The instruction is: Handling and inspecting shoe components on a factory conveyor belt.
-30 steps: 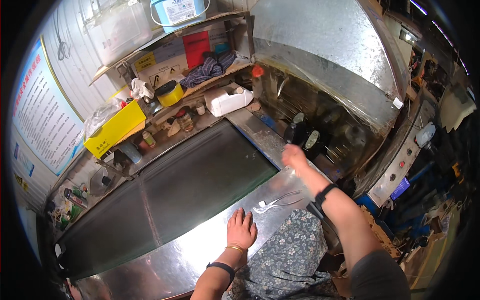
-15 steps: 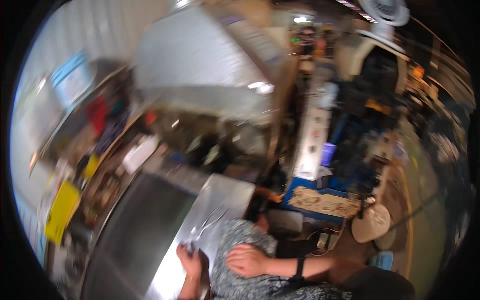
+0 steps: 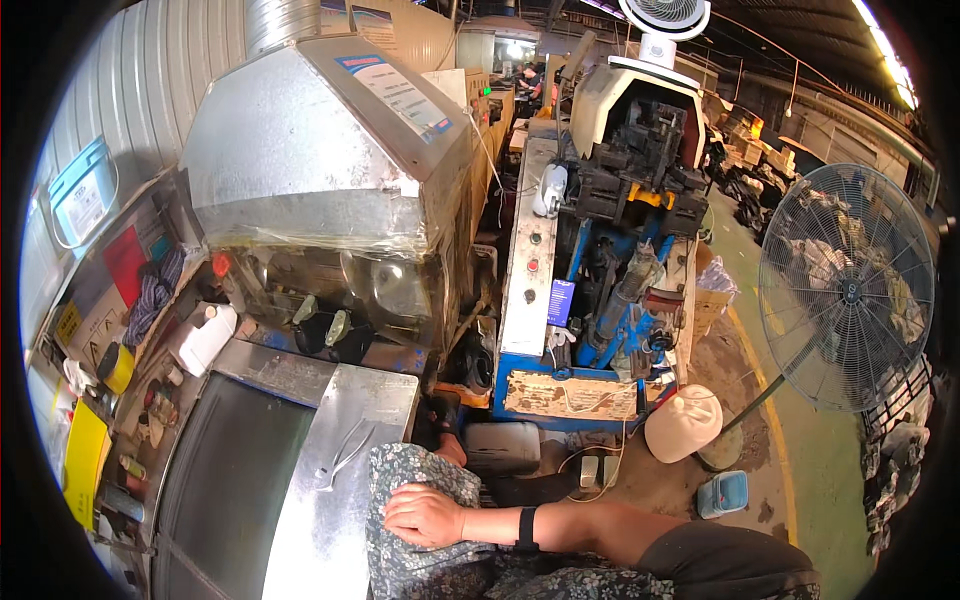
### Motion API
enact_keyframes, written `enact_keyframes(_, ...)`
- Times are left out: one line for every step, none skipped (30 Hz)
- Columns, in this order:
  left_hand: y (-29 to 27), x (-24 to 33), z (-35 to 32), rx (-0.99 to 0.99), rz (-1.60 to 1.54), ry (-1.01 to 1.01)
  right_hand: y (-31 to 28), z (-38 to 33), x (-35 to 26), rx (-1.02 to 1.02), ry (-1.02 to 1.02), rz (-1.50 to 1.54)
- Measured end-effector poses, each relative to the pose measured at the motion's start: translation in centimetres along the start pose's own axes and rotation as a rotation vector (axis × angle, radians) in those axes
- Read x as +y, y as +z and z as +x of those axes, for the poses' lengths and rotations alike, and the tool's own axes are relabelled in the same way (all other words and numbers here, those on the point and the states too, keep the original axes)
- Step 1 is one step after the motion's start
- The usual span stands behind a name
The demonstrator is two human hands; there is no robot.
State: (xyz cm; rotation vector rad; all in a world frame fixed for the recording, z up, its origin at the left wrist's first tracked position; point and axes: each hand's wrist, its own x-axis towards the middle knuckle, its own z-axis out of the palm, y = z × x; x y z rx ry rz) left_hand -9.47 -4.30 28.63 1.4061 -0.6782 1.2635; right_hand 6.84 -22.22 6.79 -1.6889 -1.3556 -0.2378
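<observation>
My right hand (image 3: 424, 515) rests on the floral-patterned cloth (image 3: 440, 568) over my lap, fingers laid over it with nothing visible in them. A dark band circles that wrist. My left hand is out of sight. Just left of my lap, a bare metal plate (image 3: 345, 400) carries a thin, pale, two-pronged metal tool (image 3: 344, 457), possibly tweezers. No hand touches it. Beside the plate runs a dark, flat belt (image 3: 235, 470). Two dark shoe-like pieces (image 3: 335, 330) stand beyond its far end, below a metal hood (image 3: 300, 140).
Ahead stands a blue-framed machine (image 3: 600, 290) with buttons on a pale side panel. A beige jug (image 3: 684, 424), a blue tub (image 3: 723, 494) and a large standing fan (image 3: 848, 288) are on the right. The cluttered left shelf holds a white jug (image 3: 203, 338).
The view has swung to the right and sharpened, bringing the standing fan into sight. My left hand, earlier over the metal plate, has left the picture. My right hand still rests on my lap.
</observation>
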Motion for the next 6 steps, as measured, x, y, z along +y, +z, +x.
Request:
enact_keyframes(0.1, 0.8, 0.4, 0.018, -0.031, 0.036, 0.1, 0.0, -0.1, 0.011, 0.005, 0.009)
enact_keyframes(0.3, 1.5, 0.9, 0.035, -0.064, 0.074, 0.3, 0.0, -0.2, 0.009, -0.001, 0.015)
enact_keyframes(0.4, 2.2, 1.3, 0.051, -0.097, 0.112, 0.3, -0.1, -0.3, 0.009, -0.006, 0.017)
enact_keyframes(0.9, 2.8, 1.5, 0.068, -0.128, 0.151, 0.3, -0.2, -0.4, 0.0, 0.0, 0.012)
enact_keyframes(1.3, 3.5, 1.7, 0.085, -0.16, 0.19, 0.2, -0.3, -0.4, -0.008, 0.007, 0.007)
enact_keyframes(1.8, 4.0, 1.9, 0.103, -0.193, 0.229, 0.0, -0.3, -0.2, -0.01, 0.0, 0.007)
